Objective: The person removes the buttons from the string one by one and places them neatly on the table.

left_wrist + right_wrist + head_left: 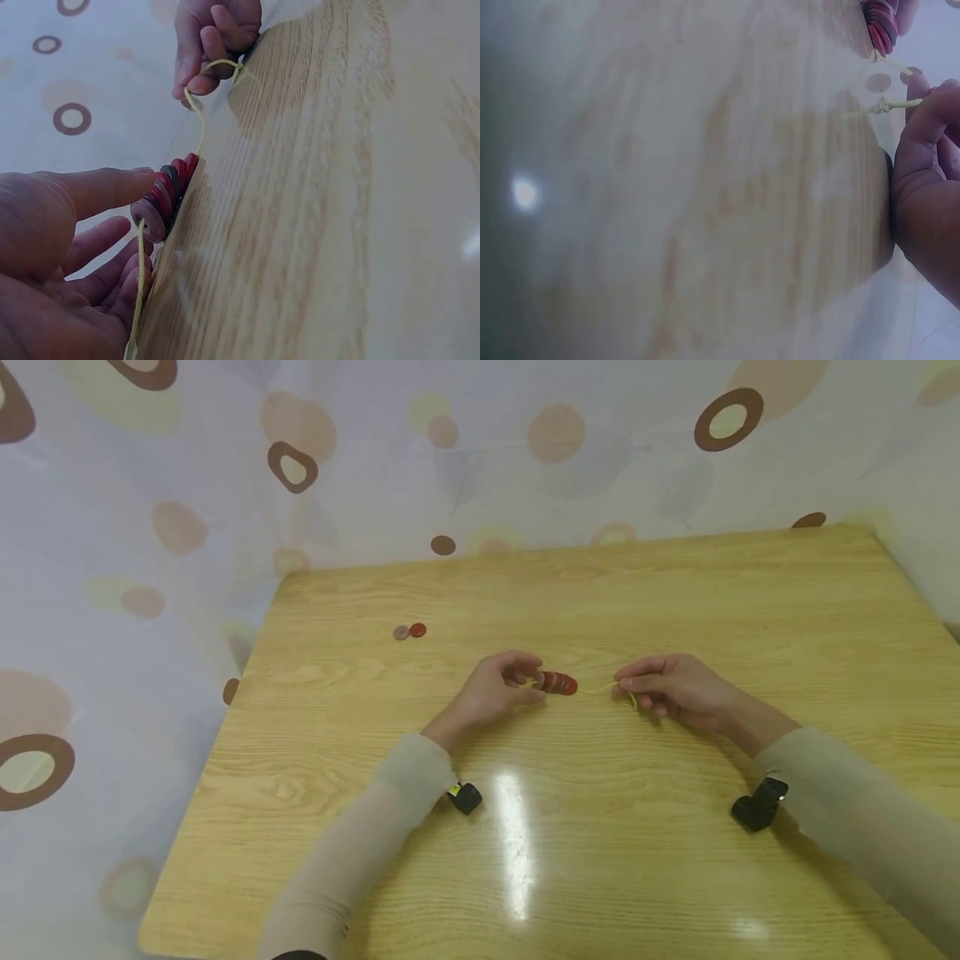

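A row of red, brown and dark buttons (pixel 558 683) is threaded on a yellow string (pixel 596 692), packed face to face just over the wooden table. My left hand (pixel 498 685) is at the row's left end, thumb and fingers curled about the last buttons. In the left wrist view, the thumb tip overlaps the buttons (pixel 171 187), and a string end (pixel 139 292) trails down across the palm. My right hand (pixel 678 689) pinches the string to the right between thumb and forefinger. A knot (pixel 883 107) shows near its free end in the right wrist view.
Two loose buttons lie side by side toward the back left of the table (pixel 637 877), one greyish (pixel 401 632) and one red (pixel 418 630). A patterned curtain (pixel 495 460) hangs behind and to the left. Small black cameras are strapped at both wrists.
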A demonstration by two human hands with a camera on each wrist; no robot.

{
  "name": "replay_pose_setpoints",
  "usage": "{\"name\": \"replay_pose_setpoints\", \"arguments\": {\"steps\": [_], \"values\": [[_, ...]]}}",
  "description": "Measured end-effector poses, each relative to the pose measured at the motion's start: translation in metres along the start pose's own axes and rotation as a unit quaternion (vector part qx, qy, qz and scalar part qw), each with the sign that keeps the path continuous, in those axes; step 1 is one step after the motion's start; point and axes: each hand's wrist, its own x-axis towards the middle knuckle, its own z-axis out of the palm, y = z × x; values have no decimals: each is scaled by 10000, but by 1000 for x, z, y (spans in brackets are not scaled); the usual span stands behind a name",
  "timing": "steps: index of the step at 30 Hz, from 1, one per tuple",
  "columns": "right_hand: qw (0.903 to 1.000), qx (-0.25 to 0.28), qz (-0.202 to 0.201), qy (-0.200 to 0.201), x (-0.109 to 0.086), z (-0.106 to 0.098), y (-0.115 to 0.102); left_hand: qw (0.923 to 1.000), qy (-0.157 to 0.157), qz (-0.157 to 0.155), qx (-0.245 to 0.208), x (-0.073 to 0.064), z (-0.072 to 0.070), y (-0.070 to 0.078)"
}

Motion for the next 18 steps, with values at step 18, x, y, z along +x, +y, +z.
{"name": "replay_pose_setpoints", "arguments": {"steps": [18], "values": [[9999, -135, -21, -34, -6, 2, 4, 9998, 14, -182, 113, -2, 5, 1]]}}
